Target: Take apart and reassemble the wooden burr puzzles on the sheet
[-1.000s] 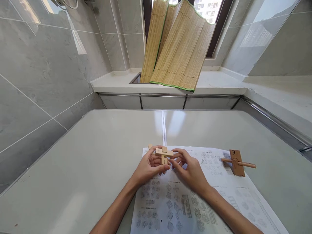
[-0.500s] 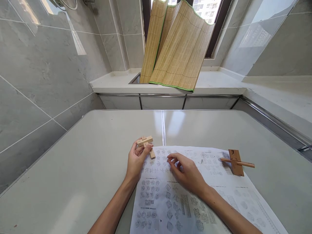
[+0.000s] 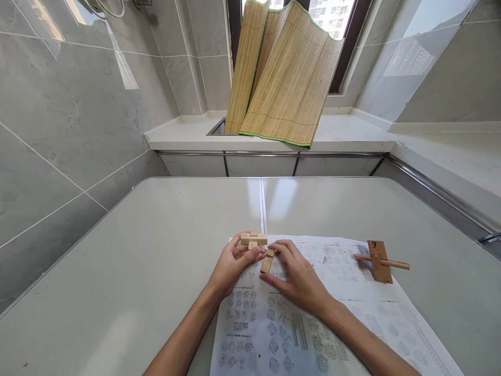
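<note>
In my left hand [image 3: 235,263] I hold a small cluster of interlocking wooden puzzle pieces [image 3: 254,239], crossed over one another above the top edge of the printed sheet [image 3: 250,334]. My right hand [image 3: 297,271] is closed on a separate-looking notched wooden puzzle piece [image 3: 267,262], pinched between thumb and fingers and tilted. This piece sits just right of and below the cluster; whether the two touch I cannot tell. Rows of small line drawings cover the sheet beneath both hands.
A brown wooden plate with a rod through it [image 3: 380,262] lies at the sheet's right edge. The pale table [image 3: 156,261] has a seam down the middle. A folded bamboo mat [image 3: 289,78] leans at the window on a white ledge [image 3: 188,130]. Tiled walls flank the table.
My left hand has moved right and slightly down with the wooden pieces, turning them. My right hand, holding nothing before, has taken hold of a notched piece.
</note>
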Motion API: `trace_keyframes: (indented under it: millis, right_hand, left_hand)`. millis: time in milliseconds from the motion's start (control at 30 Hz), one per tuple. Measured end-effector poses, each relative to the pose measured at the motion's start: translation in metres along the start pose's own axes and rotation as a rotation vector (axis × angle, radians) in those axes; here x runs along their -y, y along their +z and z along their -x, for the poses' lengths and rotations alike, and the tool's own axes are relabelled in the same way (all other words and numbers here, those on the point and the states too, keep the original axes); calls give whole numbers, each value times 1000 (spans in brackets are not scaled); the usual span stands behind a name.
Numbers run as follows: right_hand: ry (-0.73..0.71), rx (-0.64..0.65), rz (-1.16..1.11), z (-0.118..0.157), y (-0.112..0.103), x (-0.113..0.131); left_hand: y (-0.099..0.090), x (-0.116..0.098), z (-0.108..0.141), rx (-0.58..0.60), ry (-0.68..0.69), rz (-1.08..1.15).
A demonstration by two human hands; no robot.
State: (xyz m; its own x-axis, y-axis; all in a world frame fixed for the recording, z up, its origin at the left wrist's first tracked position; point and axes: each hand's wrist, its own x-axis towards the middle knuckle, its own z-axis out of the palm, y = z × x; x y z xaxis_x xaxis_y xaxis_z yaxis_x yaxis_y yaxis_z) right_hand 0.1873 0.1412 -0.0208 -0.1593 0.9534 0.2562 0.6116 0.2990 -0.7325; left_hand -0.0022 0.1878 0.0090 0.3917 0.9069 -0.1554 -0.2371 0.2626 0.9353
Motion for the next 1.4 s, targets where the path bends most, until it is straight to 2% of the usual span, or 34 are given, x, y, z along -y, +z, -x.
trace_keyframes:
  millis: [133,233,300,400,500,600,833,1067,1400]
  right_hand:
    - [-47,-5,11,1,3,-1]
    - [22,-32,-82,-2,1,-1]
    - [150,-47,-251,-5,-3,-2]
    - [318,-14,-639,-10,-12,-4]
    - [360,102,-910,-13,-20,-5]
    - [346,188,-1018,-12,-24,-5]
    - [392,311,-1142,-11,-24,-6]
    - [412,310,-1120,-10,-22,-9]
    - [433,238,-1078,-8,-15,-9]
  left_hand:
    - [-2,-1,2,12,16,-92]
    - [-1,-2,2,0,60,-121]
    - [0,-2,2,-9,94,-159]
    - [1,-1,1,-4,135,-225]
    - [0,1,1,19,167,-279]
    - [-1,3,1,51,195,-346]
    - [-1,0,4,149,194,-478]
    - [1,-4,5,229,222,-557]
    - [7,-2,8,152,217,-614]
